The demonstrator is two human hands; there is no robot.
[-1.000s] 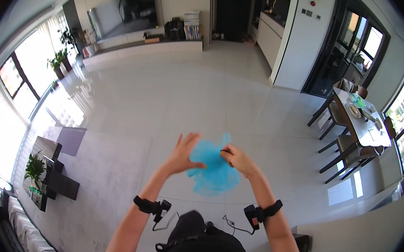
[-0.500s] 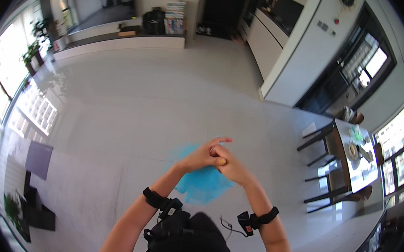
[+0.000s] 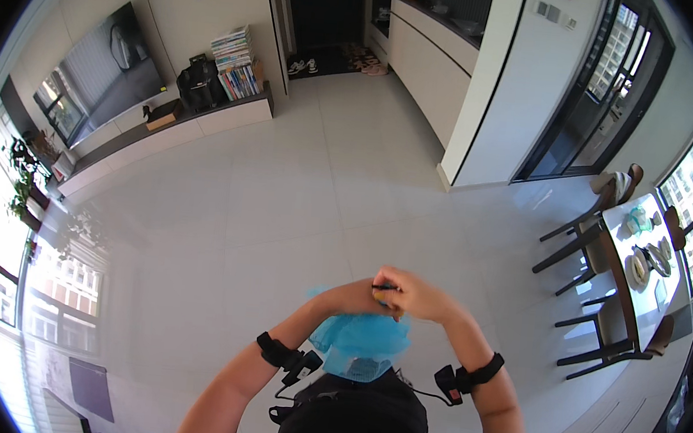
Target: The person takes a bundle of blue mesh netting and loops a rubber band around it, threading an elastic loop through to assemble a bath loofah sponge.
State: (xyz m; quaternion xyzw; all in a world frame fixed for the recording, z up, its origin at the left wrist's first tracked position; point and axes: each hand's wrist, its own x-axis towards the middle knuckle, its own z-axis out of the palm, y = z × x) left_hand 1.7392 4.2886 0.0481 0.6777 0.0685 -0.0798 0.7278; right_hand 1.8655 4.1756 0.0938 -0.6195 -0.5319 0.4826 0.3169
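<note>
My left hand (image 3: 353, 296) reaches in from the left, its fingers mostly hidden behind my right hand. My right hand (image 3: 415, 295) is closed in a pinch against it, and a small dark and yellow thing (image 3: 386, 292) shows at the fingertips, too small to name. Just below both hands hangs a crumpled, see-through light blue thing (image 3: 362, 342), thin like a bag or netting. Which hand holds it is hidden.
Black straps with small boxes (image 3: 298, 366) and cables sit on both forearms. Grey tiled floor (image 3: 282, 203) spreads ahead. To the right stand a dining table (image 3: 626, 241) with dishes and several chairs (image 3: 604, 330). A low TV bench (image 3: 198, 128) with stacked books lines the far left.
My hands have moved down and slightly right, and the right hand now covers the left fingers. The blue thing hangs narrower beneath them. The view has turned, showing more of the far room.
</note>
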